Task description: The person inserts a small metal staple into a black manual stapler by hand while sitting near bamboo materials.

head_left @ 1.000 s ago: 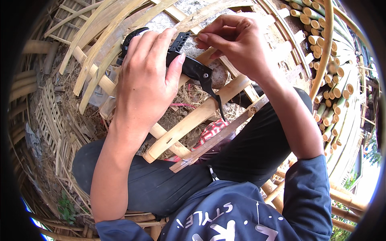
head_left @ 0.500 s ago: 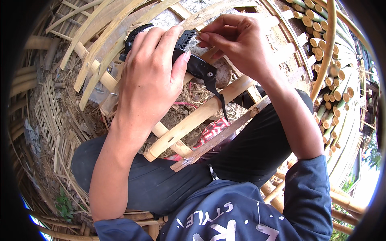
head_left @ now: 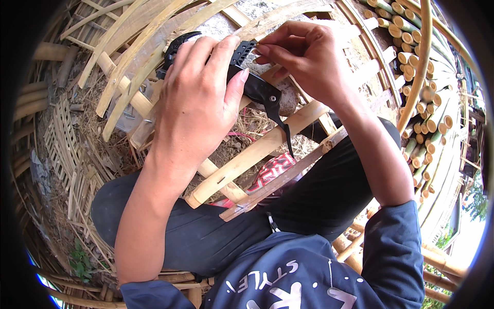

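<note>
My left hand [head_left: 198,98] is wrapped over a black hand tool [head_left: 262,92], back of the hand upward. The tool has a curved end beyond my fingers, a slotted strip with a row of holes, and a thin lever pointing down toward my lap. Its exact kind is hard to tell, and my palm hides the middle. At the outer end of the slotted strip, my right hand [head_left: 303,59] has thumb and forefinger pinched together. Whatever lies between those fingertips is too small to make out. Under both hands lies a lattice of split bamboo slats [head_left: 257,152].
A stack of cut bamboo poles [head_left: 422,98] stands at the right, behind a curved upright bamboo pole [head_left: 416,67]. A clear plastic container [head_left: 128,116] sits beneath the slats at left. Red-and-white patterned cloth [head_left: 272,170] shows under the lattice. Woven bamboo strips [head_left: 64,144] lie at far left.
The tool and my left hand have shifted slightly right and down. My right hand stays at the slotted strip, its fingertips still pinched.
</note>
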